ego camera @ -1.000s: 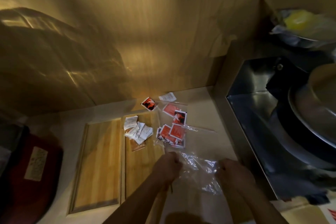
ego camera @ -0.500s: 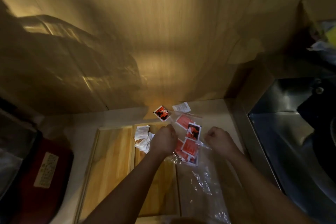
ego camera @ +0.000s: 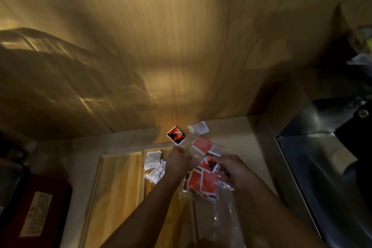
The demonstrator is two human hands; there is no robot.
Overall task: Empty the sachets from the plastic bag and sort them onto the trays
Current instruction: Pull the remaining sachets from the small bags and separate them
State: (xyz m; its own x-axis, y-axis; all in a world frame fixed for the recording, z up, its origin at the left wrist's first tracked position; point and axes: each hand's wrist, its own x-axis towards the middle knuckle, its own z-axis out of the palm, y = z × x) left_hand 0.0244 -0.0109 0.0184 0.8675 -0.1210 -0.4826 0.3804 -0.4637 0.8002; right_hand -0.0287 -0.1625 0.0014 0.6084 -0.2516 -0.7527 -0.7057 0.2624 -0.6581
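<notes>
A clear plastic bag (ego camera: 224, 219) lies on the counter, its far end holding several red sachets (ego camera: 201, 182). My left hand (ego camera: 178, 162) pinches the bag's mouth at its left edge. My right hand (ego camera: 234, 170) grips the bag over the red sachets from the right. Two wooden trays lie side by side: the left tray (ego camera: 118, 191) is bare, the right tray (ego camera: 150, 189) carries a heap of white sachets (ego camera: 154, 167). A loose red-and-black sachet (ego camera: 175, 135) and a white sachet (ego camera: 198, 128) lie by the wall.
A steel sink (ego camera: 322, 167) drops away right of the counter. A dark red box with a pale label (ego camera: 36, 215) sits at the left. A wooden wall panel (ego camera: 161, 56) rises behind the counter. Bagged items (ego camera: 362, 54) sit at far right.
Both hands moved from the bag's near end up to its far, open end. The right hand now closes over the red sachets. The camera shifted, pushing the sink further right.
</notes>
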